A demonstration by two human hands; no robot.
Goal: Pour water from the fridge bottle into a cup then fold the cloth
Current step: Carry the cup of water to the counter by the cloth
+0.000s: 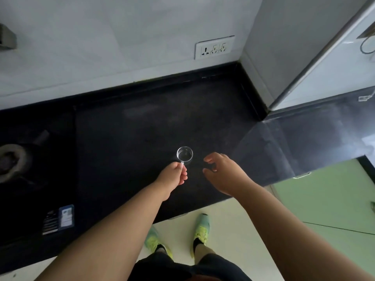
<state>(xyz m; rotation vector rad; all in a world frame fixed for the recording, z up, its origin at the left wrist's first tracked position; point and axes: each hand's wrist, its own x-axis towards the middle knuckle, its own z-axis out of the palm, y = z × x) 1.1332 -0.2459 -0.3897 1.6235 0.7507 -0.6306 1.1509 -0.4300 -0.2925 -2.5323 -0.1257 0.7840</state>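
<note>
From the head view, the glass cup (184,154) stood at the middle of the frame on the black counter (142,122). The left hand (172,175) pinched its handle; the right hand (220,169) hovered just beside it, fingers loose, holding nothing. Neither bottle nor cloth showed. A careless nudge might have tipped the cup.

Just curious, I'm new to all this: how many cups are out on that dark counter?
1. A single clear cup stands on the black counter, near its front edge; the left hand pinches its handle. No other cup shows, though the view cuts off the counter's ends.
</note>
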